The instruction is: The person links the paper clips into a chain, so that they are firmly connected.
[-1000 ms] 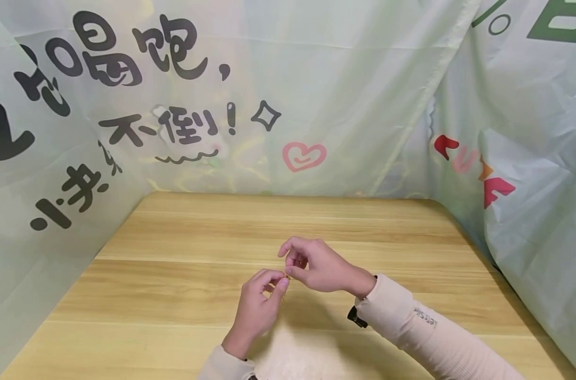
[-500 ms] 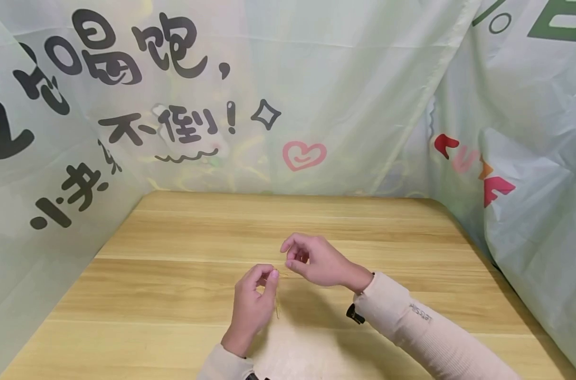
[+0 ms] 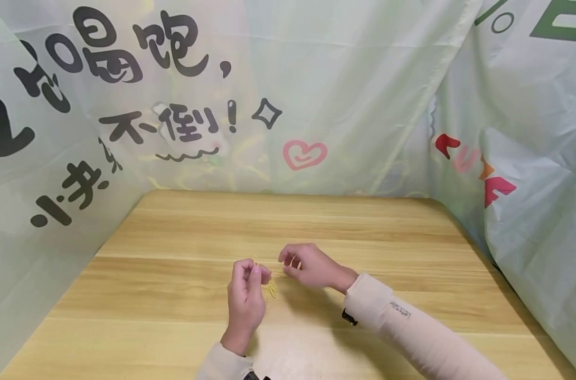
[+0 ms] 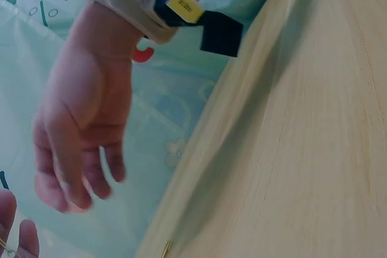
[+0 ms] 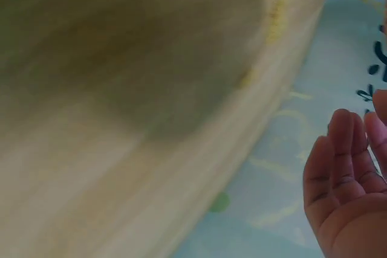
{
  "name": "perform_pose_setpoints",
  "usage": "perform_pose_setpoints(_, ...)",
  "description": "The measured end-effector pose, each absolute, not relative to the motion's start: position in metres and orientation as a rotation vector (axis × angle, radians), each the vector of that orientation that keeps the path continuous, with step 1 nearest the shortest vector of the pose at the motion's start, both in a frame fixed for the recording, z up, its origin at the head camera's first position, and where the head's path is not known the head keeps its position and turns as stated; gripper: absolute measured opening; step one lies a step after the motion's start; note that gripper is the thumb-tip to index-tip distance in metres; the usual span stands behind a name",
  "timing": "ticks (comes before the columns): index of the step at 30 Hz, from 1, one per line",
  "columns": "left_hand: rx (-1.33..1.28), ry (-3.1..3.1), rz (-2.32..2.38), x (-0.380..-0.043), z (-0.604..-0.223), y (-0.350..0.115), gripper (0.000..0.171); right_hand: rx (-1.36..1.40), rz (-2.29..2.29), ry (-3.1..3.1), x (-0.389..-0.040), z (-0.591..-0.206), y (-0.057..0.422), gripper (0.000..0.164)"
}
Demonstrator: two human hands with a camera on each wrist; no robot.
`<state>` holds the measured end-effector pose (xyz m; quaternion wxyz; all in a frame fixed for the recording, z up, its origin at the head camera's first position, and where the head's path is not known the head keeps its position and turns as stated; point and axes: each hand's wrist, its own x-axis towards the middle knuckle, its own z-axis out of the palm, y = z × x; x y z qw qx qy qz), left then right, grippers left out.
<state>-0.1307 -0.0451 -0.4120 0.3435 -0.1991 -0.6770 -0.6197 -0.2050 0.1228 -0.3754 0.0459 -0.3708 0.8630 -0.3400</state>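
Between thumb and fingertips, my left hand (image 3: 245, 301) pinches a thin gold wire loop (image 3: 256, 260), whose fine strand (image 4: 8, 249) also shows at the left edge of the left wrist view. Beside that hand is a small bunch of yellow loops (image 3: 271, 290); whether it hangs or lies on the table I cannot tell. It appears as a blurred yellow streak (image 5: 277, 19) in the right wrist view. My right hand (image 3: 311, 266) hovers to the right, its fingers loosely bent and nothing visible in them. In its own wrist view, relaxed fingers (image 5: 343, 167) show.
A light wooden table (image 3: 364, 221) lies under both hands. Pale printed cloth (image 3: 364, 105) hangs around its back and sides. A narrow gold tip (image 4: 166, 249) shows low in the left wrist view, and a dark wrist device (image 4: 221, 33) sits at the right cuff.
My left hand has moved left and slightly up, turning its fingertips upward with the wire loop. The right hand has separated from it, and the yellow bunch has come into clearer view.
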Motion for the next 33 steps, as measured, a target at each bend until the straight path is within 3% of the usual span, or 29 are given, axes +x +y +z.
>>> perform_pose_setpoints(15, -0.493, -1.773, -1.683, -0.128, -0.411, -0.044, 0.006, -0.886, -0.657, 2.668, -0.223, -0.405, 0.106, 0.016)
perform_pose_setpoints(21, -0.46, -1.798, -1.697, -0.127, -0.41, -0.042, 0.005, -0.951, -0.555, 2.686, -0.224, -0.404, 0.105, 0.01)
perform_pose_setpoints(33, -0.478, -1.811, -1.629, -0.127, -0.412, -0.043, 0.008, -0.93, -0.504, 2.676, -0.218, -0.403, 0.108, 0.019)
